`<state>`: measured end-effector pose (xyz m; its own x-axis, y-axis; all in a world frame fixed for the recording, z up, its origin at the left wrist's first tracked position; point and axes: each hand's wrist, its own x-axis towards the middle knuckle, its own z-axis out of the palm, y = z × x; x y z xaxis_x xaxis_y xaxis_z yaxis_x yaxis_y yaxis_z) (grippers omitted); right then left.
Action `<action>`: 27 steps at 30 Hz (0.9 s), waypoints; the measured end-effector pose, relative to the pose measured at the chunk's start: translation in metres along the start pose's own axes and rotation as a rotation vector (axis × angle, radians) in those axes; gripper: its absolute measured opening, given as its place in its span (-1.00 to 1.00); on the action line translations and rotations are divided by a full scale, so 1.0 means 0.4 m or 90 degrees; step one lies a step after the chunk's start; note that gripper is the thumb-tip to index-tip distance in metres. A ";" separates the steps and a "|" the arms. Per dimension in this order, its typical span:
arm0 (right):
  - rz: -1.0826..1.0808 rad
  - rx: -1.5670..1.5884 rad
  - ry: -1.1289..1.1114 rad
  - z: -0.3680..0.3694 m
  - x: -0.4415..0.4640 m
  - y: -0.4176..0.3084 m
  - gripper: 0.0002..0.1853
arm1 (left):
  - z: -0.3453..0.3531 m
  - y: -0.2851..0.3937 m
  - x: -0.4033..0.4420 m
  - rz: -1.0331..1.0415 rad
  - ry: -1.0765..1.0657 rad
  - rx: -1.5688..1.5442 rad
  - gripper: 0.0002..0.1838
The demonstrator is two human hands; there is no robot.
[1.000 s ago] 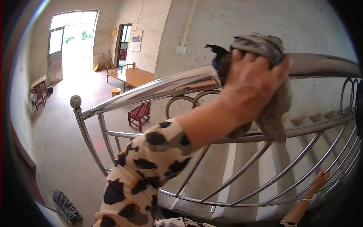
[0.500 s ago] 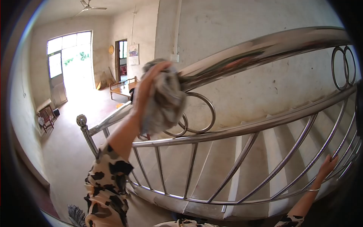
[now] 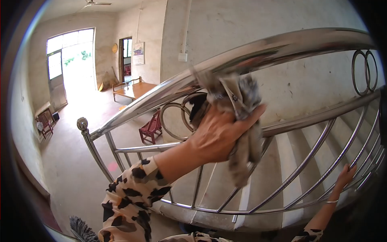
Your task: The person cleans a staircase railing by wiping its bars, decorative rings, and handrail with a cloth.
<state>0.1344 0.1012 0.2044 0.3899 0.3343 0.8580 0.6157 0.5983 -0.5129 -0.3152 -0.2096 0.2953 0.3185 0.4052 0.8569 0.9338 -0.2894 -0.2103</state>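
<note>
A crumpled grey patterned cloth (image 3: 238, 94) is bunched in my left hand (image 3: 217, 131), in the middle of the view. The cloth touches the underside of the thick shiny metal handrail (image 3: 282, 50), and part of it hangs below my fingers. At the lower right, my right hand (image 3: 346, 175) is closed around a thin metal baluster (image 3: 340, 157) of the railing. A bracelet (image 3: 332, 201) is on that wrist.
Stairs (image 3: 290, 165) lie behind the railing. A ball-topped end post (image 3: 82, 124) stands at left. Beyond are a red chair (image 3: 152, 128), a wooden bed-like table (image 3: 139, 89) and an open doorway (image 3: 82, 64). A grey mop head (image 3: 82, 230) is at lower left.
My left hand with the cloth went left and down along the handrail, then came back right to the middle. My right hand stays on the baluster. The view has shifted slightly.
</note>
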 end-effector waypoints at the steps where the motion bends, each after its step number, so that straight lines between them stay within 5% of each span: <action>1: 0.033 0.015 0.004 0.000 -0.001 -0.019 -0.65 | 0.004 0.007 -0.025 0.002 0.000 -0.005 -0.33; 4: 0.042 -0.027 0.004 0.008 0.012 0.013 -0.64 | 0.020 0.029 -0.050 0.071 -0.076 0.063 -0.30; 10: 0.007 -0.035 0.011 0.010 0.011 -0.010 -0.67 | 0.078 0.120 0.073 -0.111 -0.135 -0.089 -0.34; 17: 0.015 0.000 -0.016 -0.006 0.009 -0.045 -0.67 | 0.204 0.245 0.264 0.035 0.111 -0.099 -0.42; 21: 0.001 -0.032 -0.037 -0.021 0.012 -0.012 -0.66 | 0.184 0.196 0.195 0.045 0.132 -0.126 -0.45; 25: 0.013 0.002 -0.041 -0.017 0.007 -0.017 -0.67 | 0.122 0.143 0.033 -0.073 -0.043 -0.043 -0.32; 27: 0.008 0.005 -0.031 -0.012 0.000 -0.018 -0.67 | 0.107 0.098 -0.059 -0.097 0.037 -0.074 -0.21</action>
<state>0.1333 0.0933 0.2077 0.3635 0.3767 0.8520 0.6054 0.5996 -0.5234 -0.2792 -0.1936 0.2467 0.1624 0.4024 0.9010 0.9444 -0.3281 -0.0237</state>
